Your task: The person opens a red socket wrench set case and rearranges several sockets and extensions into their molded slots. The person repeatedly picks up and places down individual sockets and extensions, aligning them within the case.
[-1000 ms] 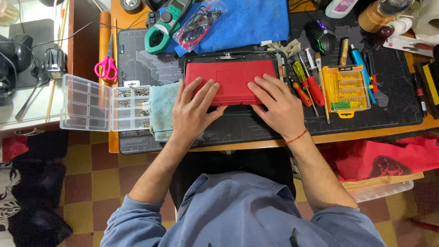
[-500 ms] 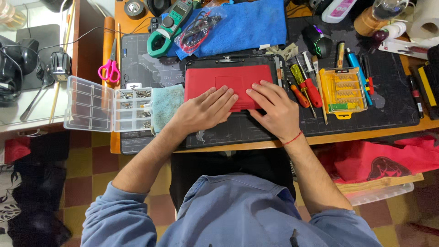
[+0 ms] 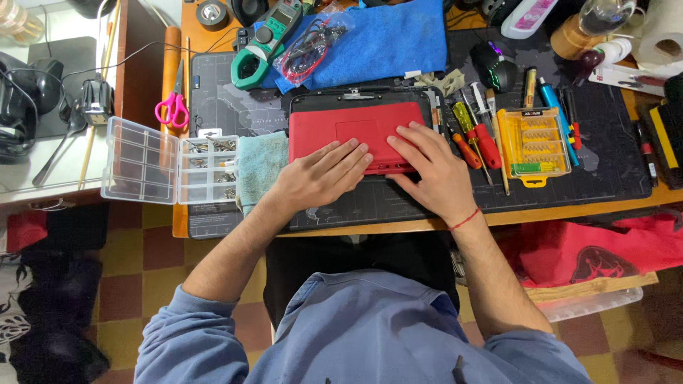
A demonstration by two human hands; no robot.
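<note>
A wooden workbench (image 3: 569, 212) covered by a dark printed mat (image 3: 605, 153) stands over a floor of red and yellow checked tiles. At the middle of the mat lies a flat red plastic device cover (image 3: 348, 131), seated on a black frame whose edge shows along its far side.

The left hand (image 3: 320, 178) lies flat, fingers spread and pointing right across the near left part of the red cover, palm down on the near edge. The right hand (image 3: 430, 167) rests on the near right corner of the same cover, fingers slightly apart and bent over it; a thin red thread circles that wrist. Neither hand grasps anything.

Just left of the left hand a pale teal cloth (image 3: 260, 167) lies folded on the mat, and beside it sits an open clear plastic compartment box (image 3: 171, 171) holding small metal parts. Pink-handled scissors (image 3: 173, 108) lie beyond the box. A large blue cloth (image 3: 388, 43) is spread at the far side, with a green clamp meter (image 3: 265, 43) on its left. To the right of the cover are red-and-yellow-handled screwdrivers (image 3: 477, 139) and a yellow tray of screwdriver bits (image 3: 533, 142).
</note>
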